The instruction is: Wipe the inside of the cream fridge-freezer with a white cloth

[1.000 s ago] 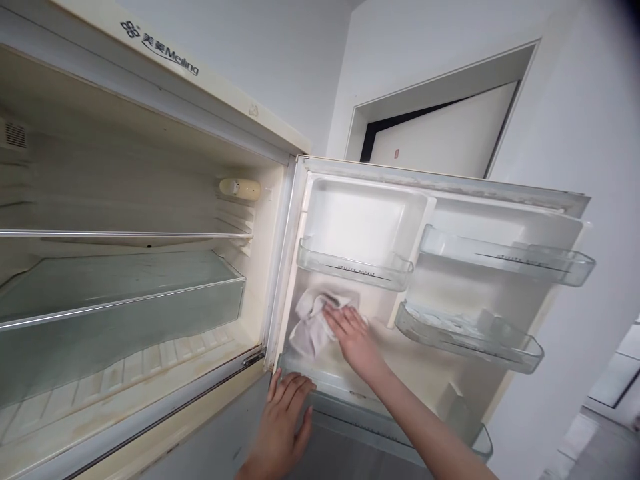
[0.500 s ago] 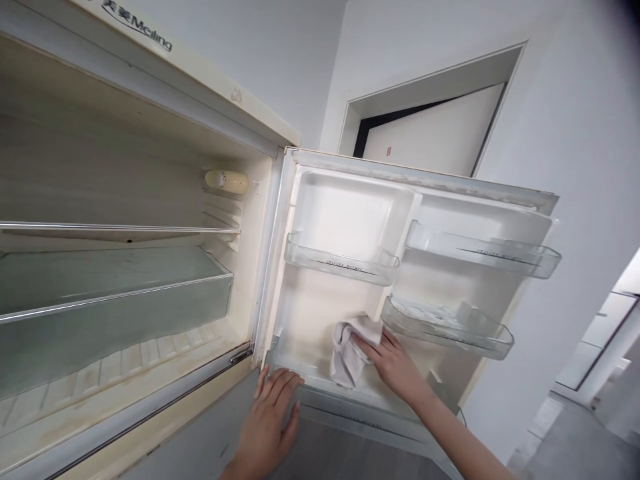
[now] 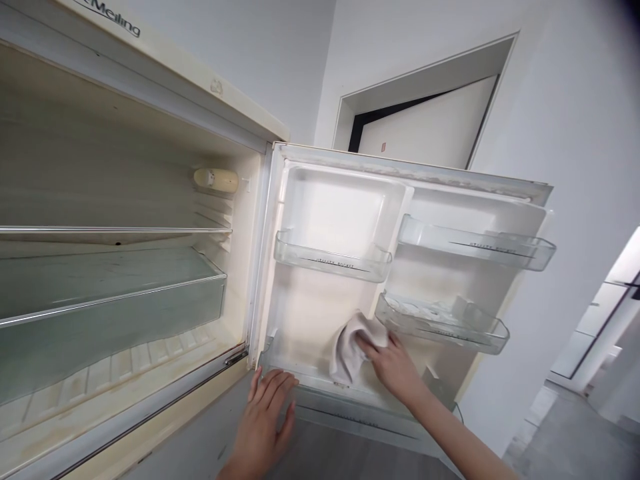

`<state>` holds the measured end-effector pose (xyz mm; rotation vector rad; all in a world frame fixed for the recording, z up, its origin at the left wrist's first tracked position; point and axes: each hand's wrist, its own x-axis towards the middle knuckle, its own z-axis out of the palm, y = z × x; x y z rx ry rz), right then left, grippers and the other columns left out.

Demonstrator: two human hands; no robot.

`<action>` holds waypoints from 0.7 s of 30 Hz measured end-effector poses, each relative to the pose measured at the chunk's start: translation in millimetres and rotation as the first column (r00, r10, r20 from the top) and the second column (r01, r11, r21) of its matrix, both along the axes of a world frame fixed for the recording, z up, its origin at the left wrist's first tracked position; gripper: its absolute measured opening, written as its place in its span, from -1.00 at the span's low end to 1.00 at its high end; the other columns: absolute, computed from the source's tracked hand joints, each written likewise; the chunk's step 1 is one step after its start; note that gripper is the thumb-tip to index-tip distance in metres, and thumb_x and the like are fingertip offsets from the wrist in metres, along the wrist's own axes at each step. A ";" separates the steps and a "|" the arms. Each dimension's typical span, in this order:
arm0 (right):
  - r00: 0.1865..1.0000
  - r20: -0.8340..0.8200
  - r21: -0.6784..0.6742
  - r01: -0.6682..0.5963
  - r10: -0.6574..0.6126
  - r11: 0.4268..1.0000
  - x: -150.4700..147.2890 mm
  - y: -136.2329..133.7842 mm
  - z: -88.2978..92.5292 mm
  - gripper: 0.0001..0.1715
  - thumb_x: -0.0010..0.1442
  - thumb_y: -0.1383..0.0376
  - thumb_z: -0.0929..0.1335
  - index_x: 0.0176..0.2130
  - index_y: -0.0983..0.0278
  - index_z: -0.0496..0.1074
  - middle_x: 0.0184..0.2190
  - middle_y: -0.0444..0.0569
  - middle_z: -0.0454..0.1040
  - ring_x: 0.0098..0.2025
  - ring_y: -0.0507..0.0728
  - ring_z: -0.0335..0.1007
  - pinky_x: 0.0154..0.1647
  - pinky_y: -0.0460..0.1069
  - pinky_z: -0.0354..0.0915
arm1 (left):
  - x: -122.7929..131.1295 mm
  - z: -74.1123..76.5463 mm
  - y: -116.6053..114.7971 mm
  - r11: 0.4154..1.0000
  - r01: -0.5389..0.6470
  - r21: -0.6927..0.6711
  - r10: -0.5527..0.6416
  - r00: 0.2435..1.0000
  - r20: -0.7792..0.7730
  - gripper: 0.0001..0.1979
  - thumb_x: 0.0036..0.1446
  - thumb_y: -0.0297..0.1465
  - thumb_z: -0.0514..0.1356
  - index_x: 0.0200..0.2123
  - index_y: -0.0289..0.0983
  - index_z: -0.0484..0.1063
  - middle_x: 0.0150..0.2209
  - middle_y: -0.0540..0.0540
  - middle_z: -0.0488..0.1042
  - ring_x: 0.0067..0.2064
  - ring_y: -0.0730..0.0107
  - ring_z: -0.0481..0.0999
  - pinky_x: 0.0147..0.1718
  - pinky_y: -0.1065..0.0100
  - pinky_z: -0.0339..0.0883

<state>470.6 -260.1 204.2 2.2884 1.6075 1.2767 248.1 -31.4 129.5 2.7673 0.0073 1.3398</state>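
The open door of a cream Meiling refrigerator (image 3: 325,320) swings out to the right, its inner liner facing me. My right hand (image 3: 393,367) presses a crumpled white cloth (image 3: 347,350) against the lower part of that liner, just below a clear door shelf (image 3: 443,327). My left hand (image 3: 263,417) rests with its fingers apart on the door's bottom edge, holding nothing. Part of the cloth is hidden under my right fingers.
Another clear door shelf (image 3: 333,260) and a third (image 3: 477,243) sit higher on the door. To the left, the cabinet holds glass shelves (image 3: 100,293) and a cream fitting (image 3: 215,180). A white wall and door frame (image 3: 425,127) stand behind; a grey floor (image 3: 575,427) lies right.
The cloth and my right hand have moved from the left of the liner down and to the right. The cloth is bunched tighter. My left hand stays on the door's edge.
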 end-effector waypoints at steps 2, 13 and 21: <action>0.982 -0.049 -0.123 -0.185 0.180 0.975 -1.1 4.4 -1.7 -0.42 0.26 0.50 0.22 0.15 0.04 0.39 0.04 -0.15 0.51 0.15 0.14 0.33 0.26 0.15 0.19 | -0.5 0.6 0.7 1.000 0.000 -0.010 0.000 1.000 -0.005 -0.57 0.15 -0.47 0.10 0.11 -0.14 0.25 -0.05 -0.03 0.57 0.06 0.24 0.50 0.18 -0.06 0.26; 0.999 -0.044 0.110 0.003 0.001 0.994 6.7 -13.3 3.2 -0.24 0.16 0.54 0.21 0.29 0.11 0.23 -0.07 0.00 0.55 -0.05 0.22 0.42 0.00 0.16 0.34 | 0.2 -2.6 0.9 1.000 -0.008 -0.001 0.008 0.998 -0.057 -0.48 0.19 -0.49 0.06 0.23 -0.16 0.14 0.00 -0.04 0.55 0.11 0.25 0.46 0.20 -0.09 0.25; 0.980 0.055 0.249 0.175 -0.194 0.953 15.4 -23.8 1.0 -0.36 0.17 0.47 0.24 0.22 0.20 0.34 -0.21 0.10 0.57 -0.16 0.28 0.43 -0.04 0.20 0.33 | 2.3 -3.3 -1.1 1.000 -0.002 -0.011 0.002 0.999 -0.038 -0.51 0.17 -0.50 0.07 0.18 -0.16 0.20 -0.01 -0.06 0.56 0.08 0.24 0.48 0.21 -0.06 0.21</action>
